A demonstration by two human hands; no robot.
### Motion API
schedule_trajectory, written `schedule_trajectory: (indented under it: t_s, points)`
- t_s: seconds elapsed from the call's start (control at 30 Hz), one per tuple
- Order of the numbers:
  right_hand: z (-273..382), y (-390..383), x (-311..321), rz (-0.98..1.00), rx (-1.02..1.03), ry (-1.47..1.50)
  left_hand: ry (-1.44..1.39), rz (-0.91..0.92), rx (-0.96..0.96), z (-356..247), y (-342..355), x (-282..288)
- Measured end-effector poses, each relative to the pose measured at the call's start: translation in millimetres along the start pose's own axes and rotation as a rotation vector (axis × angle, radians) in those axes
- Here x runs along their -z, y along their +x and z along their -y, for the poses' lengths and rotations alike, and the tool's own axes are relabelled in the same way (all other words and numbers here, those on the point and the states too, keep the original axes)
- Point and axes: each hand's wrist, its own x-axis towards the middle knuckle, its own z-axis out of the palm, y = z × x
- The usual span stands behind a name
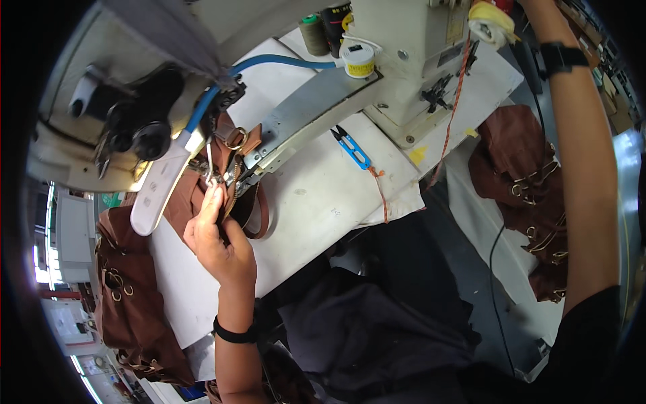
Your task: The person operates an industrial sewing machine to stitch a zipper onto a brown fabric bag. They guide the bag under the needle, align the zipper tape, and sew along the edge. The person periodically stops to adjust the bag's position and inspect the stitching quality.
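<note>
My left hand (221, 244) is closed on a brown leather bag piece (185, 205) under the head of a sewing machine (383, 47). Its thumb and fingers pinch the piece beside the needle area, where a zip edge and a metal ring (237, 139) show. A brown strap loop (264, 214) hangs off the piece onto the white table. The exact stitching point is hidden by the fingers and metal parts. My right forearm (585, 168) reaches up along the right side, and its hand lies beyond the top edge of the picture.
Blue thread snips (351, 148) tied to an orange cord lie on the white table (309, 209). Brown leather bags with rings are piled at left (131, 289) and right (518, 161). Thread spools (313, 35) and a round white tape measure (359, 60) stand by the machine.
</note>
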Motion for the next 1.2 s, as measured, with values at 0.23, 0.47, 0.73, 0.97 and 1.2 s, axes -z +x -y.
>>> schedule_trajectory:
  t_s: [0.23, 0.47, 0.73, 0.97, 1.2]
  points:
    - [147.4, -201.7, -4.9, 0.093, 0.284, 0.086, 0.09, 0.062, -0.07, -0.5, 13.4, 16.4]
    - [197.1, -325.5, -158.9, 0.274, 0.114, 0.092, 0.082, 0.054, -0.047, -4.2, 12.2, 15.3]
    - [181.3, -332.1, -179.7, 0.21, 0.178, -0.15, 0.028, 0.013, -0.041, -2.9, 14.3, 14.0]
    - [201.4, -330.3, -145.4, 0.33, 0.207, -0.024, 0.003, 0.006, -0.033, 3.6, 9.7, 12.9]
    - [329.6, -319.6, -25.0, 0.754, 0.194, 0.909, -0.023, -0.022, -0.055, 5.3, 9.1, 8.1]
